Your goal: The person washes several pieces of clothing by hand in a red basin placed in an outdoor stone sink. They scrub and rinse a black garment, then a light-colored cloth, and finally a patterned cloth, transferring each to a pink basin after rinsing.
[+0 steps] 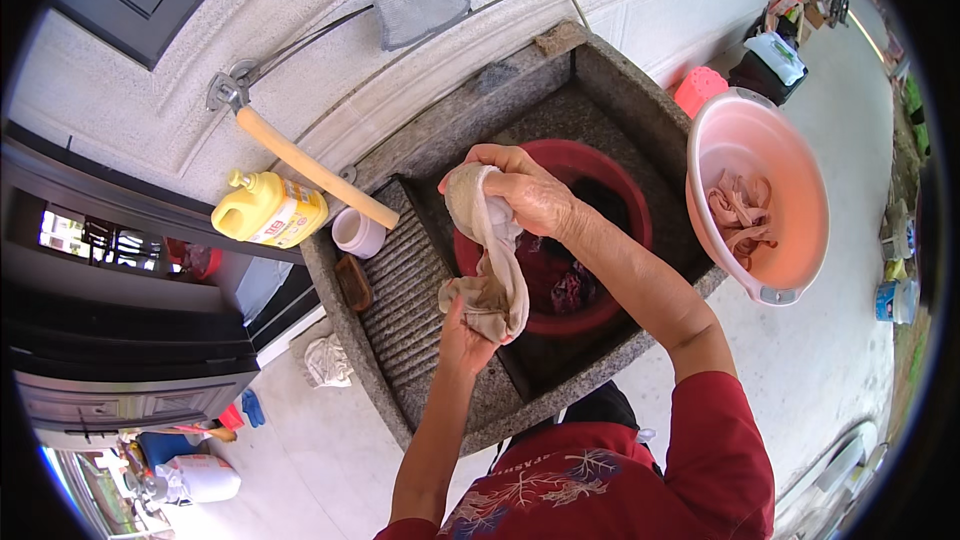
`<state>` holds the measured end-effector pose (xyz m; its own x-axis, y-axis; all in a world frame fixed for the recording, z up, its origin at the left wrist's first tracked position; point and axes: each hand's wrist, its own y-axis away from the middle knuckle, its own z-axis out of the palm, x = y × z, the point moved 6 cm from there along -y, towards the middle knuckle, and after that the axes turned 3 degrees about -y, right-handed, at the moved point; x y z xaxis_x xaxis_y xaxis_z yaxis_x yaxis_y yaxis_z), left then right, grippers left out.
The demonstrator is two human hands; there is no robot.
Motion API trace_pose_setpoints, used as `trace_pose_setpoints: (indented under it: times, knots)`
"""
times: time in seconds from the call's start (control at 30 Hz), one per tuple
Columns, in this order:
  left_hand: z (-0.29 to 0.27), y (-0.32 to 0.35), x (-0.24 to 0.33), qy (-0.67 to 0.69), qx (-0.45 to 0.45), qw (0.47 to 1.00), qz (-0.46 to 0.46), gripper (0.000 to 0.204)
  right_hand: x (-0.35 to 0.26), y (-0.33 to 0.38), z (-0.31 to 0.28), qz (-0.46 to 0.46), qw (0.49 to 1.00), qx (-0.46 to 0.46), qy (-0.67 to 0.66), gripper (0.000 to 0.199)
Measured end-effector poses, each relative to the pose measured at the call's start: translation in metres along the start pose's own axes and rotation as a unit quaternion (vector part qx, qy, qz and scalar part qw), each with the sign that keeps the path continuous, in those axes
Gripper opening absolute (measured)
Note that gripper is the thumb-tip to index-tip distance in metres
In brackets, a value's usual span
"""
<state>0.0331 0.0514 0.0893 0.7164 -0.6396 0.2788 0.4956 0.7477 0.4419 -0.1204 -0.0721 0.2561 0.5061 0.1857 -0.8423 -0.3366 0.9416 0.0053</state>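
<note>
A pale beige cloth (507, 285) is stretched between my two hands above a stone sink (640, 70). My right hand (530, 192) grips its upper end. The lower end is bunched in my left hand (467, 342), which is nearer to me, over the ridged washboard part (410, 275) of the sink. Behind the cloth, a red basin (640, 205) stands in the sink's deeper part. Dark and patterned wet clothes (572, 290) lie in the basin, partly hidden by my right forearm.
A yellow pump jug (268, 210), a white cup (358, 233) and a brown scrubbing brush (354, 283) sit along the sink's left edge. A tan hose (310, 165) runs from the wall tap. To the right, a pink tub (805, 190) holds pinkish cloth strips.
</note>
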Motion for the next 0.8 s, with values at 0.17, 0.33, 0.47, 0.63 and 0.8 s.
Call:
trace_pose_setpoints:
  times: [0.17,0.33,0.47,0.63,0.8]
  knots:
    - [-0.029,0.019,0.028,-0.106,0.077,0.990,0.052,0.042,0.043,0.013,0.050,-0.002,0.976,-0.025,-0.216,0.016]
    - [-0.066,0.091,0.079,-0.326,0.286,0.881,0.192,0.045,0.089,0.023,0.084,-0.034,0.923,-0.068,-0.376,0.018]
    - [-0.091,0.115,0.097,-0.738,0.482,0.455,0.127,0.051,0.187,0.015,0.031,0.033,0.907,-0.003,0.420,0.034]
    - [-0.074,0.087,0.110,-0.511,0.393,0.683,0.343,0.045,0.234,-0.006,0.030,0.070,0.810,0.112,0.571,0.039]
    - [-0.087,0.110,0.101,-0.561,0.297,0.604,0.481,0.034,0.196,0.058,0.128,-0.255,0.813,0.075,0.519,0.026]
